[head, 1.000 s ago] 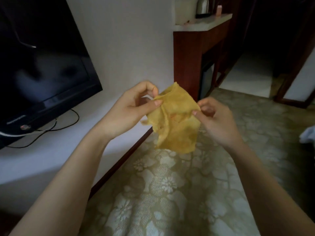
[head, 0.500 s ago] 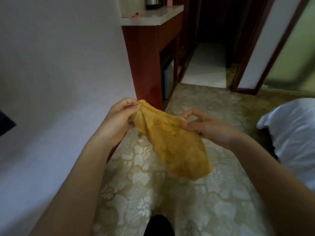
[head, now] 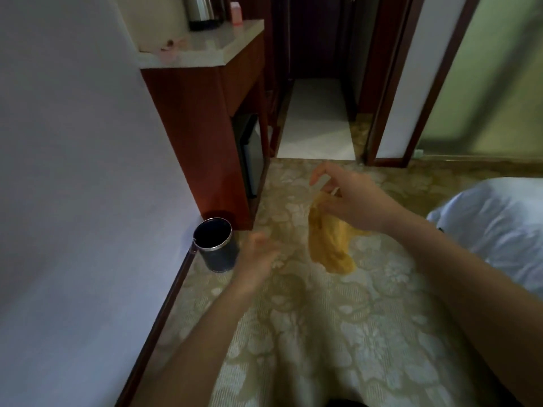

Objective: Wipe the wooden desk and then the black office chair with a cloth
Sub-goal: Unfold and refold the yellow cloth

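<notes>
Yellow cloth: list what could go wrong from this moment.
1. The yellow cloth hangs from the right hand alone, pinched at its top; a loose grip could drop it on the carpet.
2. The left hand is open beside the dark bin; a swing might knock it over.

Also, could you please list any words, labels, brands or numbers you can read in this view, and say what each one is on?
None can be read.
Small pink box on the pale countertop: any print is too blurred.
Steel kettle, round dark metal bin, yellow cloth held in the right hand: no visible text.
</notes>
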A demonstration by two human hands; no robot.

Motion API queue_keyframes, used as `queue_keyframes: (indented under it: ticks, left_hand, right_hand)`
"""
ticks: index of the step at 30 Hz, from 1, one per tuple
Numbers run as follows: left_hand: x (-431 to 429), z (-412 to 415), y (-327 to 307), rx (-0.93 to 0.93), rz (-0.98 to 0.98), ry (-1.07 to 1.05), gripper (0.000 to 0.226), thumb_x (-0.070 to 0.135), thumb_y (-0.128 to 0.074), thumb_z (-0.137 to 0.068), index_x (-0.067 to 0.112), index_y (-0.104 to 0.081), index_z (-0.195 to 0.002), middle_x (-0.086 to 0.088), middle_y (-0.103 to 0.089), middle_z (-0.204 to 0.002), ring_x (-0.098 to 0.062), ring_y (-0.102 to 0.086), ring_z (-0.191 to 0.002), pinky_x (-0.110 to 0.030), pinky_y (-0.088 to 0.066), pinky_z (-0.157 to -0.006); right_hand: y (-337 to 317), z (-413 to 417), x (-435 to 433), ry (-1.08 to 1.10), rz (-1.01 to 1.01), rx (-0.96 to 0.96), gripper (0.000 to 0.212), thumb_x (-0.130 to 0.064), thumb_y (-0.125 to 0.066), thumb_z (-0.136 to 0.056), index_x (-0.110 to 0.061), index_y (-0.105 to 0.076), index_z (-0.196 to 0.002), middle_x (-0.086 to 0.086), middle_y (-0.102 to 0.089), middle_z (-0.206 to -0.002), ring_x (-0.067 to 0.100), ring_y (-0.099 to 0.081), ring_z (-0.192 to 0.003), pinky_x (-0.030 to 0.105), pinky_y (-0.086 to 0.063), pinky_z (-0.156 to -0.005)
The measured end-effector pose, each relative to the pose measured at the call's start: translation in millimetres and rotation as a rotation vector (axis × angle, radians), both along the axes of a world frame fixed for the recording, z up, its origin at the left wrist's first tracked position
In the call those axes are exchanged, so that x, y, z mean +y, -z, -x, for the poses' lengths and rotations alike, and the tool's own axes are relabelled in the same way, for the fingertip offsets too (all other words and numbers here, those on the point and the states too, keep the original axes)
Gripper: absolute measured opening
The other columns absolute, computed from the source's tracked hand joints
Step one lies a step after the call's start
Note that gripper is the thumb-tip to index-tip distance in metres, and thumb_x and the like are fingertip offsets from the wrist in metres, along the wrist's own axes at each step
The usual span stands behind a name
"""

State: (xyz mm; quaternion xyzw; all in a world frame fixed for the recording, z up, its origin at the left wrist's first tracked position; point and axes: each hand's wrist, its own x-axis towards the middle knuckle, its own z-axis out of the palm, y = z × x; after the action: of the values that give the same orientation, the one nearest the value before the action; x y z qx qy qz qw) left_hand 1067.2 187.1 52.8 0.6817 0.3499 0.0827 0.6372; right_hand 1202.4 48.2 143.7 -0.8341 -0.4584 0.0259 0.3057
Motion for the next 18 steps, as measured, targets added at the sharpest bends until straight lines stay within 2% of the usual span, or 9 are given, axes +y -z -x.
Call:
queue_keyframes:
  ticks: [2, 4, 7, 9, 11, 13, 15, 16, 18]
  left_hand:
    - [-18, -22, 17, 0.133, 0.172, 0.079, 0.017, 0.023, -0.056, -0.092, 0.025, -0.050, -0.108, 0.000, -0.053, -0.118, -0.011, -0.053, -0.100, -0.027, -0.042, -0.073]
    - [-33, -46, 30, 0.204, 0.325, 0.220, 0.019, 0.032, -0.052, -0.094, 0.028, -0.052, -0.113, 0.000, -0.050, -0.129, -0.017, -0.050, -0.116, -0.035, -0.043, -0.088]
    - [-36, -101, 36, 0.078, 0.508, 0.141, 0.043, 0.033, -0.053, -0.093, 0.021, -0.046, -0.133, 0.000, -0.047, -0.136, -0.018, -0.046, -0.120, -0.042, -0.035, -0.105]
    - [-27, -144, 30, -0.031, 0.502, 0.011, 0.046, 0.025, -0.052, -0.093, 0.015, -0.045, -0.137, -0.005, -0.047, -0.139, -0.020, -0.045, -0.122, -0.040, -0.032, -0.107]
    - [-13, -181, 20, -0.111, 0.442, -0.053, 0.045, 0.021, -0.051, -0.093, 0.016, -0.046, -0.137, -0.005, -0.049, -0.139, -0.021, -0.044, -0.127, -0.042, -0.029, -0.111]
    - [0, -209, 7, -0.167, 0.381, -0.054, 0.033, 0.026, -0.053, -0.091, 0.027, -0.056, -0.124, 0.006, -0.059, -0.126, -0.013, -0.051, -0.119, -0.037, -0.037, -0.104]
    - [14, -238, -3, -0.214, 0.361, -0.065, 0.017, 0.025, -0.054, -0.091, 0.032, -0.062, -0.104, 0.018, -0.069, -0.099, 0.001, -0.062, -0.095, -0.022, -0.048, -0.080]
    - [22, -251, -7, -0.249, 0.361, -0.079, 0.015, 0.022, -0.054, -0.091, 0.032, -0.062, -0.100, 0.022, -0.071, -0.087, 0.006, -0.064, -0.082, -0.018, -0.050, -0.068]
    - [38, -274, -12, -0.276, 0.318, -0.121, 0.018, 0.018, -0.054, -0.092, 0.029, -0.063, -0.102, 0.022, -0.071, -0.079, 0.009, -0.064, -0.069, -0.017, -0.051, -0.060]
  right_hand:
    - [4, -34, 12, 0.005, 0.005, -0.006, 0.036, -0.010, -0.066, -0.081, -0.031, -0.050, -0.106, -0.007, -0.057, -0.094, 0.004, -0.052, -0.083, 0.006, -0.038, -0.060]
    - [8, -68, 22, -0.004, -0.006, 0.017, 0.037, -0.011, -0.068, -0.080, -0.035, -0.050, -0.102, -0.011, -0.056, -0.091, 0.003, -0.052, -0.083, 0.006, -0.039, -0.061]
    - [13, -126, 37, -0.045, -0.013, 0.088, 0.033, -0.011, -0.068, -0.080, -0.034, -0.057, -0.101, -0.007, -0.060, -0.104, 0.007, -0.055, -0.096, 0.017, -0.047, -0.077]
    - [10, -165, 46, -0.086, -0.012, 0.108, 0.032, -0.009, -0.067, -0.081, -0.028, -0.063, -0.106, -0.006, -0.060, -0.111, 0.008, -0.053, -0.103, 0.022, -0.046, -0.085]
    - [3, -199, 54, -0.144, -0.003, 0.127, 0.037, -0.005, -0.065, -0.081, -0.024, -0.064, -0.113, -0.007, -0.059, -0.109, 0.007, -0.055, -0.101, 0.022, -0.048, -0.086]
    - [-5, -228, 62, -0.215, 0.004, 0.118, 0.041, -0.002, -0.063, -0.082, -0.025, -0.063, -0.116, -0.013, -0.057, -0.103, -0.001, -0.055, -0.090, 0.010, -0.046, -0.079]
    - [-11, -255, 73, -0.264, -0.020, 0.056, 0.043, 0.000, -0.063, -0.083, -0.024, -0.062, -0.118, -0.017, -0.055, -0.099, -0.005, -0.053, -0.083, 0.000, -0.040, -0.072]
    - [-11, -266, 79, -0.270, -0.046, 0.017, 0.044, 0.000, -0.063, -0.083, -0.023, -0.062, -0.120, -0.015, -0.056, -0.099, -0.003, -0.053, -0.083, -0.003, -0.038, -0.072]
    - [-12, -284, 90, -0.262, -0.087, -0.074, 0.048, 0.002, -0.062, -0.083, -0.019, -0.060, -0.125, -0.009, -0.056, -0.096, 0.002, -0.050, -0.086, -0.005, -0.033, -0.074]
